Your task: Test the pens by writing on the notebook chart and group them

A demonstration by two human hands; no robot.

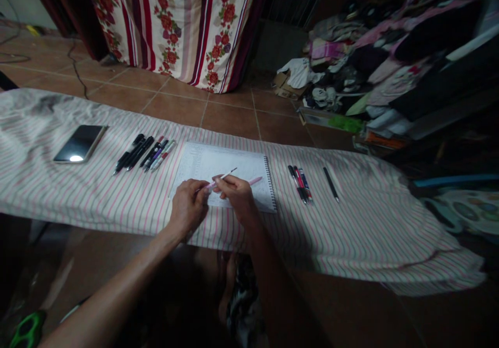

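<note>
My left hand (189, 205) and my right hand (236, 195) meet over the near edge of a spiral notebook (226, 174) on a striped cloth (117, 202). Both are closed. A thin white pen refill (228, 173) sticks up from my right hand's fingers. A pink pen barrel (255, 181) shows past my right hand; its other end sits by my left hand's fingertips. Several dark pens (144, 153) lie in a row left of the notebook.
A phone (80, 143) lies face up at the left. Three pens (299, 182) and one black pen (331, 184) lie right of the notebook. Beyond are a tiled floor, a floral curtain (179, 21) and a heap of clothes (374, 62).
</note>
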